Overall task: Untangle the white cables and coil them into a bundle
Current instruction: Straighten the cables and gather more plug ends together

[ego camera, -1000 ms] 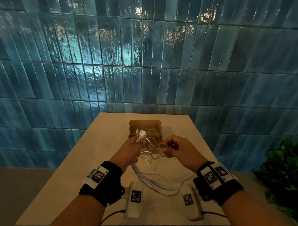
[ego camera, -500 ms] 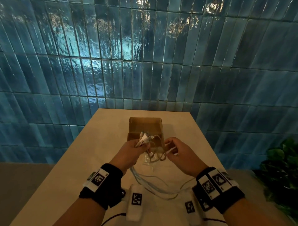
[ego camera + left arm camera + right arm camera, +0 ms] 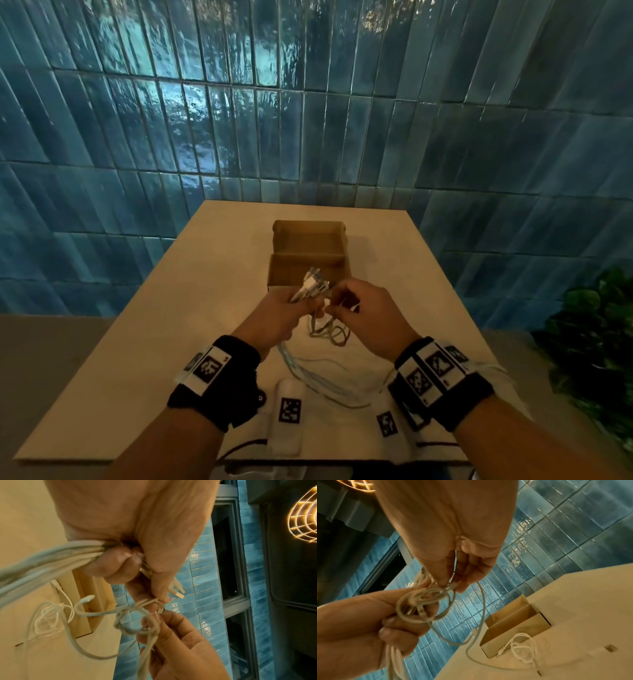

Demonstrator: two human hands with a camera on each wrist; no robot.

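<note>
Above the table (image 3: 144, 342), white cables (image 3: 51, 557) are gripped in the curled left hand (image 3: 277, 318) while a knotted loop (image 3: 426, 599) is pinched by the right hand (image 3: 370, 315), best teased open gently rather than tugged tight.

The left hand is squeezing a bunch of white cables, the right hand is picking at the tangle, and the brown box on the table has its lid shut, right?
Almost. The cardboard box is open, not shut; the right wrist view shows its empty inside. The rest holds: the left hand grips the white cables and the right hand pinches the tangle.
</note>
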